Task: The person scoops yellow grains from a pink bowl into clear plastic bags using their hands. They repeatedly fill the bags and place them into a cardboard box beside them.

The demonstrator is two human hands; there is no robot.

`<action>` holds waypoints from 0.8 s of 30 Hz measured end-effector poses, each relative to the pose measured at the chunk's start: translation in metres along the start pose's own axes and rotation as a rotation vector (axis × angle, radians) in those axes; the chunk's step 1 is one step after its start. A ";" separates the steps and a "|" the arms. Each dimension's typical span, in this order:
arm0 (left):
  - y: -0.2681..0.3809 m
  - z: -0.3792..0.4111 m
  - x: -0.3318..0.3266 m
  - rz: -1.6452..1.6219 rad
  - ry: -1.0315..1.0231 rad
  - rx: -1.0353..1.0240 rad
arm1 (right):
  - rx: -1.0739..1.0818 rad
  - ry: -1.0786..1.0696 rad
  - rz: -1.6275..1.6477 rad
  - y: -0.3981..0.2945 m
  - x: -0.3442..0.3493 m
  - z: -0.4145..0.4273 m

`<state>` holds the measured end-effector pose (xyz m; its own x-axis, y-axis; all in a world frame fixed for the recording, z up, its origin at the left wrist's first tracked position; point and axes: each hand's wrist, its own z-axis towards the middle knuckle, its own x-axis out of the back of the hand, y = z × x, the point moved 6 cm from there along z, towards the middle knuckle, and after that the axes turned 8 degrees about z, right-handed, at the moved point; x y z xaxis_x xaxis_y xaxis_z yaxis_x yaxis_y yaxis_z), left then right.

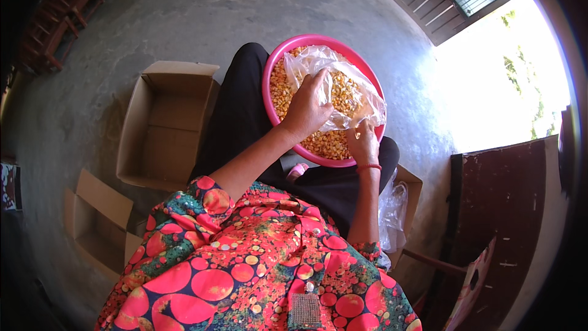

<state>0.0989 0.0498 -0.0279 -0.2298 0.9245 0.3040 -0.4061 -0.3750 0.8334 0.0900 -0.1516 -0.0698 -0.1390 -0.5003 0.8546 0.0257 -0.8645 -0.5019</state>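
A pink plastic basin (271,62) full of yellow and orange corn kernels (328,145) rests on my lap. Over the kernels lies a clear plastic bag (317,55), with corn showing in or through it. My left hand (308,108) is at the bag's left side, its thumb and fingers spread against the plastic. At the bag's lower right edge, my right hand (364,142) pinches the plastic near the basin's rim; a red band circles that wrist.
An open cardboard box (172,124) stands on the concrete floor to my left, with a smaller open box (98,220) below it. Right of my leg, another carton (413,193) holds clear plastic bags (392,216). Wooden furniture (69,23) lines the far left; a bright doorway opens at right.
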 end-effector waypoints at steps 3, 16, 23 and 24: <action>0.001 0.000 0.000 0.012 -0.014 0.016 | -0.007 0.033 -0.050 -0.006 -0.018 -0.001; -0.001 -0.002 0.001 0.071 0.050 -0.068 | -0.071 -0.034 0.091 0.032 -0.042 0.016; -0.003 -0.001 0.004 0.092 0.050 -0.066 | -0.582 -0.169 1.270 0.033 -0.030 0.000; -0.004 -0.001 0.004 0.070 0.032 -0.043 | -0.582 -0.210 1.326 0.032 -0.026 -0.001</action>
<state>0.0990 0.0548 -0.0308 -0.2873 0.8933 0.3456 -0.4249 -0.4422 0.7899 0.0935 -0.1663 -0.1079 -0.1877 -0.9388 -0.2888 -0.3850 0.3408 -0.8577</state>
